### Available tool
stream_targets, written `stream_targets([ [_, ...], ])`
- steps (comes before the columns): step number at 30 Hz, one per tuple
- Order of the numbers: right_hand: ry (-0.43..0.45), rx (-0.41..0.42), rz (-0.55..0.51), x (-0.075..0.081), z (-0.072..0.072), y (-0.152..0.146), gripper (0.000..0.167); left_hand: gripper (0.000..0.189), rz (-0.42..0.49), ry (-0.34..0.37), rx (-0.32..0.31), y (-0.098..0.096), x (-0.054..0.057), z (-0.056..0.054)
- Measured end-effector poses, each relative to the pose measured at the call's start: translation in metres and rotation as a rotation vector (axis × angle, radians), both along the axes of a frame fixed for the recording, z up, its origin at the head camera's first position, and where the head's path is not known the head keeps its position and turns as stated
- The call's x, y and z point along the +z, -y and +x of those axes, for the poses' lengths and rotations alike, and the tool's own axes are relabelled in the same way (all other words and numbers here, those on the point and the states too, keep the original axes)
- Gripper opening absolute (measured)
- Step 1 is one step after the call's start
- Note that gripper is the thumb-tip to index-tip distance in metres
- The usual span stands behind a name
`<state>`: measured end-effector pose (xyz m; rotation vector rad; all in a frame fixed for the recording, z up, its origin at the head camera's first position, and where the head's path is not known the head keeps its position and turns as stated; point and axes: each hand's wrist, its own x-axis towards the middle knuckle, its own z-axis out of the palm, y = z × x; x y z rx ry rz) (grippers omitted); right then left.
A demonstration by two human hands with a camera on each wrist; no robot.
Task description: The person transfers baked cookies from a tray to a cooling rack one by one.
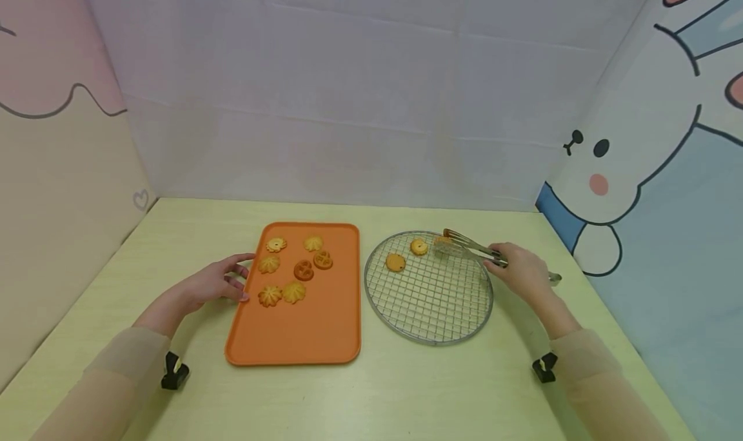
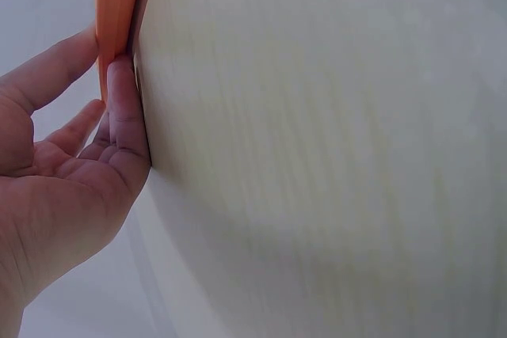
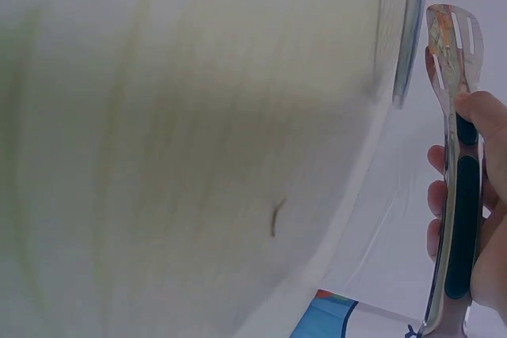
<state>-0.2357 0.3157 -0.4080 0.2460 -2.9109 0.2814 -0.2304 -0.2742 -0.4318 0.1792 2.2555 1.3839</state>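
Observation:
My right hand [image 1: 518,271] grips metal tongs [image 1: 476,247] with dark handle inserts; in the right wrist view the thumb lies along the tongs [image 3: 462,219] and the fingers wrap behind. Their slotted heads overlap a golden cookie [image 1: 444,240] at the far right of the round wire rack [image 1: 429,343]. Two round cookies, one plain [image 1: 395,262] and one with a light centre [image 1: 418,246], lie on the rack's far left part. My left hand [image 1: 217,280] touches the left edge of an orange tray [image 1: 296,338] with spread fingertips, also against its side in the left wrist view.
Several cookies lie on the tray's far half: yellow flower-shaped ones [image 1: 294,292] and brown pretzel-like ones [image 1: 304,270]. Tray and rack sit side by side on a pale wooden table [image 1: 348,402]. White cloth [image 1: 348,106] and printed panels [image 1: 638,202] enclose the table.

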Motion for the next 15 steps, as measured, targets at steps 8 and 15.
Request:
stream_targets([
  [8, 0.004, -0.003, 0.0, -0.0035, -0.0008, -0.002, 0.038, 0.09, -0.004, 0.005, 0.006, 0.0002, -0.0001, -0.0005],
  [15, 0.035, -0.01, 0.013, -0.0034, -0.0008, -0.0015, 0.04, 0.09, -0.003, -0.002, -0.006, 0.0003, 0.0013, 0.0006],
])
